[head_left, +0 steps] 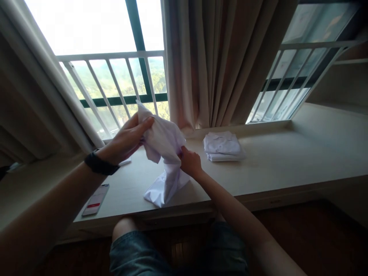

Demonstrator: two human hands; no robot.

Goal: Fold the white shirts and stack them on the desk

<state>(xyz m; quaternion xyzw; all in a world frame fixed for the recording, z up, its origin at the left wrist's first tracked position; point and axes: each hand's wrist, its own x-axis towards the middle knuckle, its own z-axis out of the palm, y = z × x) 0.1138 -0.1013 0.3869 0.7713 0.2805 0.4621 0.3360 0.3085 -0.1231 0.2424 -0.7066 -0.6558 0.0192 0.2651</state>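
A white shirt (166,140), thin and crumpled, hangs between my two hands above the ledge. My left hand (130,136) pinches its upper left part, thumb on top, near a corner that points up. On the other side, my right hand (190,161) is closed on the cloth at mid-height, with the fingertips partly hidden by folds. The lower end of the shirt rests in a loose heap on the ledge near its front edge. To the right of my right hand lies a stack of folded white clothes (222,146).
The pale window ledge (267,161) runs across in front of my knees. A phone (96,200) with a lit screen lies at its left front. Behind stand white railings (110,78), windows and a beige curtain (198,65). A small white piece (125,161) shows behind my left wrist.
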